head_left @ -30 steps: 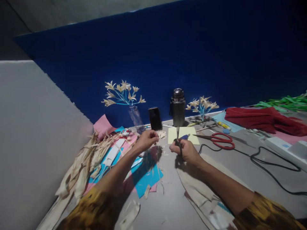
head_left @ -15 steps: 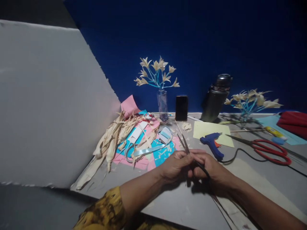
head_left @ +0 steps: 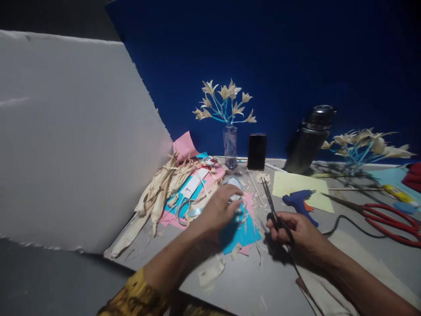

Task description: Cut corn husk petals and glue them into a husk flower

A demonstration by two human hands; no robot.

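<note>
R hand (head_left: 297,232) grips black scissors (head_left: 269,202) by the loops, blades together & aimed away, clear of L hand (head_left: 219,210), which rests open, palm down, on blue paper (head_left: 245,232) mid-tabletop (head_left: 250,285).

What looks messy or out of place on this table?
Husk strips and paper scraps lie scattered around the left hand. The glue gun lies on its side, partly on a yellow sheet. The right hand holds small scissors.
</note>
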